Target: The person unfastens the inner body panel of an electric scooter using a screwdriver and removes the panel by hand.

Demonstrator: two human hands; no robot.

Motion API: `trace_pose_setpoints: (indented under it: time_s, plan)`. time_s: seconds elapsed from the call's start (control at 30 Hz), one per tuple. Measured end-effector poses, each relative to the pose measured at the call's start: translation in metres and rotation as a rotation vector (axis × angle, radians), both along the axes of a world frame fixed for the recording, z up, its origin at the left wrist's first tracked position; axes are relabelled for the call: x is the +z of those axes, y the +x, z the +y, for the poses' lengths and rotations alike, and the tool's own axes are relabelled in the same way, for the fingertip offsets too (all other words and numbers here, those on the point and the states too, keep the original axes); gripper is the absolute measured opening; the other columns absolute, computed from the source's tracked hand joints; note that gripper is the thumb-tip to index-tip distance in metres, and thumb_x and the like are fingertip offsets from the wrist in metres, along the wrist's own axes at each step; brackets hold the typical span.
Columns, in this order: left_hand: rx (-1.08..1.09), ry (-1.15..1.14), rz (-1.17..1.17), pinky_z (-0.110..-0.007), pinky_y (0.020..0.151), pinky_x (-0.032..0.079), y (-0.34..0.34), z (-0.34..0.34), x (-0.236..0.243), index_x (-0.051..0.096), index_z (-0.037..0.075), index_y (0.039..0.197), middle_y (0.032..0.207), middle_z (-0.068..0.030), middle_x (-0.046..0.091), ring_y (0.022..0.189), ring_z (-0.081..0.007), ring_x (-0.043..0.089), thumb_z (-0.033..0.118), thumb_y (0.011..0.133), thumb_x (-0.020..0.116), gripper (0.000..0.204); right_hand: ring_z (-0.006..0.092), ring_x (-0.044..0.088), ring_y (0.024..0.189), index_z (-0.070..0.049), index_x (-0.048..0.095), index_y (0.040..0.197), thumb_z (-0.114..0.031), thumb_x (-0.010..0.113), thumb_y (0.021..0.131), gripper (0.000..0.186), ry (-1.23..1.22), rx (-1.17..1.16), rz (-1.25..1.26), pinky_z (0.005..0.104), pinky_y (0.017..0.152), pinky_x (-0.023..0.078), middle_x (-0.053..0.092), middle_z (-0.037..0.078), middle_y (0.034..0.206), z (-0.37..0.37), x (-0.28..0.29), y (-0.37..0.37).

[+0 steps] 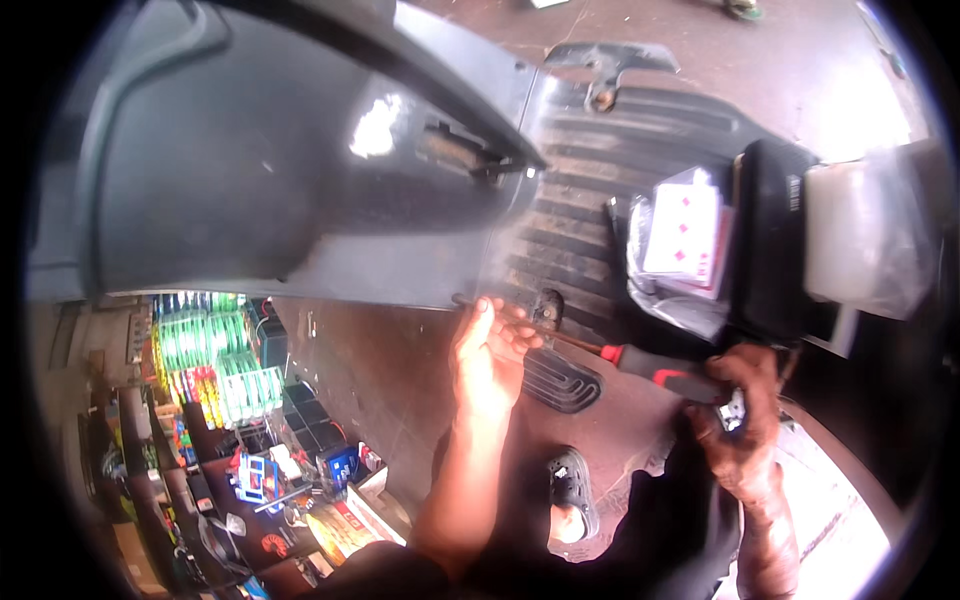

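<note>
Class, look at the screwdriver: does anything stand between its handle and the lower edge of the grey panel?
Yes: the left hand, its thumb and fingers at the shaft, close to the grey panel's lower edge. Nothing visible separates the right hand from the screwdriver handle it grips.

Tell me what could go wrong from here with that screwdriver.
The screwdriver could slip and jab the left hand, whose fingers are right at its shaft. Its far end is close to the lower edge of the grey panel, so a slip might scratch it. If the right hand jerks, it might knock the plastic-wrapped packet nearby.
</note>
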State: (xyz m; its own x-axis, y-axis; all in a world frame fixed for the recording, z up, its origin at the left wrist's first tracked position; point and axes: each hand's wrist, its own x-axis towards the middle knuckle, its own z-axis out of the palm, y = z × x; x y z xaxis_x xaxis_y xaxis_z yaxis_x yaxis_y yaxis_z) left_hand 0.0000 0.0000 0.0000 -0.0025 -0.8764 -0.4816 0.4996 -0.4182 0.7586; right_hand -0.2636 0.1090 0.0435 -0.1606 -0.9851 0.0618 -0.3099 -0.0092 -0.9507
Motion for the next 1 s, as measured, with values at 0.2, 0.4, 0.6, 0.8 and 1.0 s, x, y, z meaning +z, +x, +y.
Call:
trace_pose_setpoints:
  time_s: [0.2,0.4,0.6,0.8,1.0]
  plan:
    - [-0.114,0.261,0.082,-0.038,0.067,0.052,-0.022,0.039,0.089,0.057,0.008,0.095,0.086,-0.0103,0.063,0.074,-0.0223,0.062,0.027,0.09,0.057,0.02,0.0244,0.057,0.082,0.0,0.058,0.102,0.012,0.061,0.067,0.037,0.166,-0.156,0.029,0.0317,0.068,0.05,0.047,0.015,0.098,0.046,0.113,0.0]
    - [-0.496,0.538,0.211,-0.038,0.082,0.047,-0.049,0.143,0.212,0.06,0.002,0.097,0.09,-0.0111,0.064,0.086,-0.0228,0.06,0.022,0.091,0.056,0.021,0.0262,0.057,0.077,-0.004,0.057,0.099,-0.007,0.073,0.071,0.032,0.441,-0.242,-0.13,0.0347,0.068,0.048,0.054,0.012,0.09,0.163,0.233,0.062]
    - [-0.676,0.523,-0.034,-0.037,0.062,0.05,-0.014,0.192,0.314,0.058,0.002,0.086,0.076,-0.011,0.061,0.067,-0.0224,0.06,0.023,0.091,0.056,0.022,0.0195,0.06,0.085,0.001,0.055,0.112,-0.008,0.064,0.086,0.029,0.626,-0.132,-0.259,0.0301,0.077,0.049,0.064,0.014,0.097,0.222,0.337,0.124]
    - [-0.567,0.467,-0.497,-0.034,0.052,0.049,0.088,0.225,0.347,0.051,0.004,0.112,0.078,-0.0071,0.055,0.059,-0.0187,0.057,0.002,0.08,0.063,0.034,0.0202,0.061,0.091,0.0,0.055,0.115,-0.014,0.069,0.084,0.037,0.552,-0.113,-0.139,0.0305,0.081,0.049,0.064,0.015,0.101,0.219,0.406,0.073]
    - [-0.497,0.585,-0.897,-0.03,0.05,0.047,0.173,0.315,0.423,0.053,-0.001,0.113,0.077,-0.0094,0.059,0.06,-0.018,0.058,0.006,0.075,0.063,0.04,0.02,0.064,0.075,0.002,0.061,0.096,-0.016,0.072,0.08,0.026,0.405,-0.116,0.038,0.0318,0.069,0.05,0.067,0.013,0.085,0.22,0.406,0.025]
